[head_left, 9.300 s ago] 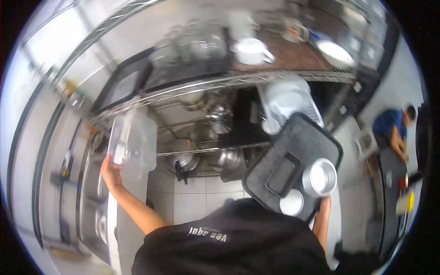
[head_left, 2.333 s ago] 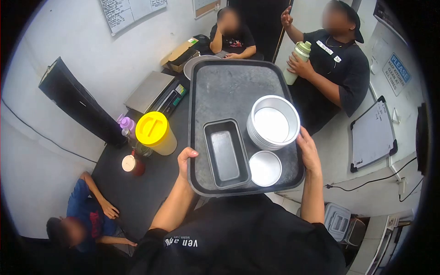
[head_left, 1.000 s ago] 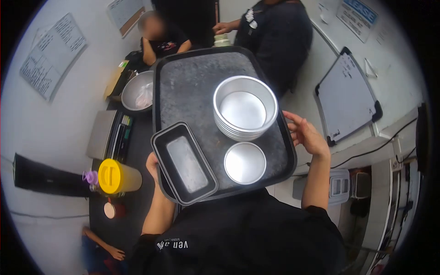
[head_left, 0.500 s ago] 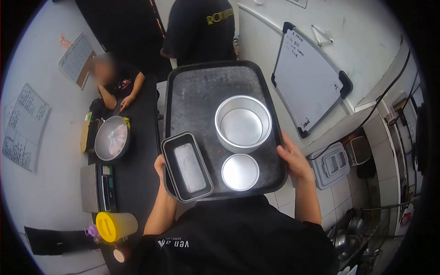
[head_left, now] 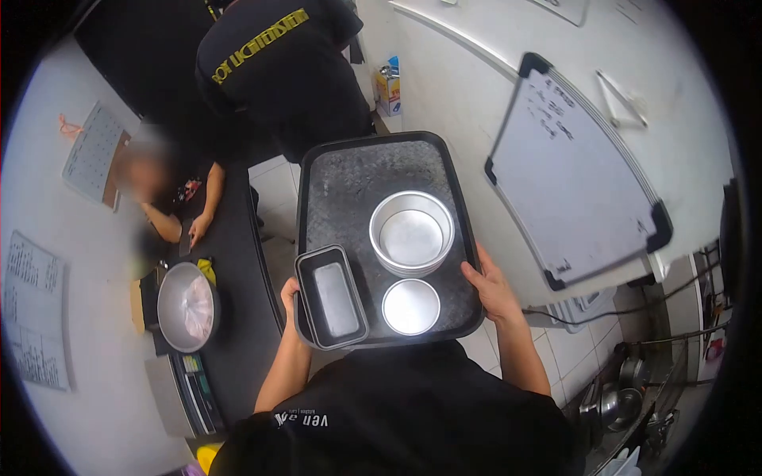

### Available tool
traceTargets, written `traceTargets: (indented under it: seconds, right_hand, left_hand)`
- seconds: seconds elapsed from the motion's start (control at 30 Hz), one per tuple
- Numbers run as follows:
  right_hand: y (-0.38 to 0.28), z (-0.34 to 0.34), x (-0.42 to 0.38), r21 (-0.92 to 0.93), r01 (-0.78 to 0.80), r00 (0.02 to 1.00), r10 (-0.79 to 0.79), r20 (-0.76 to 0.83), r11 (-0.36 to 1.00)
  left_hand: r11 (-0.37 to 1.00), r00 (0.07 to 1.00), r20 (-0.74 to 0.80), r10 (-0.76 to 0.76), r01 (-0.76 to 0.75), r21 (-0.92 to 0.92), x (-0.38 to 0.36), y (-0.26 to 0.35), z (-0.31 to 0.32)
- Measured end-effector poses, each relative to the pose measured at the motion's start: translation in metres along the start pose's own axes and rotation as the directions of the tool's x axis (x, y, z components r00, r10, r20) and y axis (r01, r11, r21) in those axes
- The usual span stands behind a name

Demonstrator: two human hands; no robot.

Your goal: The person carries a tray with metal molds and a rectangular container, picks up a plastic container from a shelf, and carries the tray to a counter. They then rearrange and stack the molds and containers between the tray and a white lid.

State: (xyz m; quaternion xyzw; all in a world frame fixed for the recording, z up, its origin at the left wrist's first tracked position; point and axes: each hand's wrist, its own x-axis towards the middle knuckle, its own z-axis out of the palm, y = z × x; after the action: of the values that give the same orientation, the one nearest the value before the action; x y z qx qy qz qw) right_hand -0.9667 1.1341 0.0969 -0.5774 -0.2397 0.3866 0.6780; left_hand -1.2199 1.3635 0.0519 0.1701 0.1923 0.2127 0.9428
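A black serving tray (head_left: 341,198) is held level in front of my chest, one hand on each side edge. My left hand (head_left: 290,297) is closed on the left edge near the front corner, its fingers partly hidden beneath. On the right edge, my right hand (head_left: 490,287) grips with the thumb on top and the fingers below. A dark rectangular loaf pan (head_left: 335,300) stands at the tray's front left. Round silver cake pans (head_left: 412,232), seemingly stacked, sit right of centre. In front of them lies a small round silver pan or disc (head_left: 411,307).
A person in a black shirt (head_left: 278,71) stands ahead with their back to me. Another person sits at the black table (head_left: 238,317) on the left, near a metal bowl (head_left: 186,308) holding a plastic bag. A whiteboard (head_left: 575,174) is at right; metal pots (head_left: 623,404) are lower right.
My view has moved forward past the table, and the whiteboard looks closer. The tray and its pans stay in both hands. The standing person appears further left, with more of the back showing.
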Motion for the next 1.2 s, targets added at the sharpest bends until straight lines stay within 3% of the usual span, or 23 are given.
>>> traceTargets:
  seconds: [0.1, 0.17, 0.23, 0.47, 0.53, 0.77, 0.87, 0.93, 1.0, 1.13, 1.2]
  right_hand:
    - [0.009, 0.027, 0.056, -0.013, -0.021, 0.999, 0.021, -0.033, 1.0]
    - [0.016, 0.041, 0.097, -0.053, -0.035, 0.998, 0.033, -0.052, 0.998]
    - [0.026, 0.052, 0.134, 0.01, -0.035, 0.998, 0.035, 0.057, 0.999]
    - [0.033, 0.106, 0.217, -0.082, 0.046, 0.999, -0.047, -0.006, 0.996]
    - [0.04, 0.11, 0.236, -0.009, -0.073, 0.997, 0.073, -0.006, 0.997]
    - [0.042, 0.119, 0.33, -0.005, -0.137, 0.984, 0.136, -0.115, 0.99]
    - [0.03, 0.123, 0.382, -0.049, -0.104, 0.991, 0.099, -0.092, 0.993]
    - [0.026, 0.126, 0.422, -0.108, -0.001, 0.99, -0.014, -0.14, 0.994]
    - [0.018, 0.132, 0.458, -0.118, -0.05, 0.992, 0.035, -0.12, 0.992]
    - [0.009, 0.137, 0.525, -0.085, -0.002, 0.997, -0.005, -0.081, 0.996]
    - [0.015, 0.129, 0.557, -0.184, 0.037, 0.996, -0.05, -0.068, 0.982]
  left_hand:
    - [0.999, 0.997, -0.054, 0.047, -0.047, 0.0, 0.049, 0.047, -0.037]
    - [1.0, 0.998, -0.06, 0.027, -0.028, -0.011, 0.068, 0.083, -0.028]
    - [1.0, 0.995, -0.099, 0.025, -0.026, -0.012, 0.086, 0.108, -0.033]
    - [0.998, 0.999, -0.042, 0.017, -0.02, -0.058, 0.149, 0.179, -0.076]
    - [0.997, 0.984, -0.17, 0.047, -0.056, -0.046, 0.167, 0.193, -0.088]
    - [1.0, 0.996, -0.09, 0.021, -0.021, -0.004, 0.249, 0.242, -0.093]
    - [0.997, 0.968, -0.25, 0.008, 0.011, 0.076, 0.281, 0.264, -0.078]
    - [0.991, 0.97, -0.24, 0.039, -0.006, 0.136, 0.309, 0.284, -0.061]
    - [0.984, 0.96, -0.279, 0.009, 0.042, 0.176, 0.338, 0.309, -0.068]
    - [0.946, 0.887, -0.46, 0.031, 0.122, 0.299, 0.389, 0.345, -0.06]
    - [0.967, 0.899, -0.438, 0.031, 0.083, 0.24, 0.405, 0.355, -0.051]
